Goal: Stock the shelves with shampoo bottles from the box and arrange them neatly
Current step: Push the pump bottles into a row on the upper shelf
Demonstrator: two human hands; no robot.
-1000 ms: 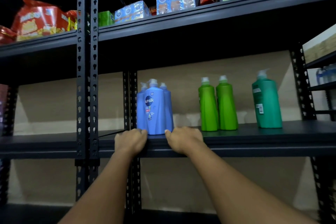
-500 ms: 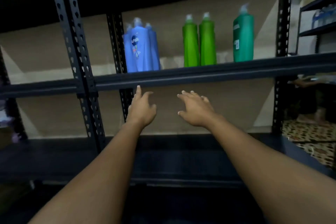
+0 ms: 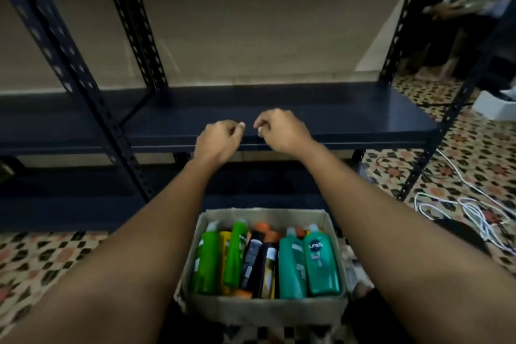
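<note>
An open brown cardboard box [image 3: 259, 311] sits on the patterned tile floor [image 3: 42, 257] in front of a black metal shelving rack, just below the front edge of its low dark shelf board [image 3: 349, 117]. The box is packed with shampoo bottles lying lengthwise, caps toward the rack. Against the left wall of the box lies a bright green bottle [image 3: 206, 262], with a second, slimmer bright green bottle [image 3: 236, 253] just beside it and a yellow bottle [image 3: 224, 243] showing between them. In the middle lie two dark bottles, a black one with a grey label [image 3: 251, 262] and a black one with a pale gold label [image 3: 268, 271], with orange caps [image 3: 264, 227] at their far ends. Against the right wall lie two teal green bottles with white caps side by side, a plain-faced teal one [image 3: 293, 265] and the outer teal one bearing a "sunsilk" label [image 3: 321, 262]. Both bare forearms reach forward over the box, the hands raised above it at the front edge of the shelf board. The left hand [image 3: 217, 139] is loosely curled with its fingers bent inward and grasps nothing. The right hand [image 3: 282, 131] is likewise curled, fingertips tucked toward the left hand, and holds nothing; the two hands are near each other but apart. The shelf board's right front corner meets a perforated black upright post [image 3: 435, 145], and another perforated post [image 3: 111, 131] crosses at the left. White cables [image 3: 458, 204] lie tangled on the tiles to the right of the rack.
</note>
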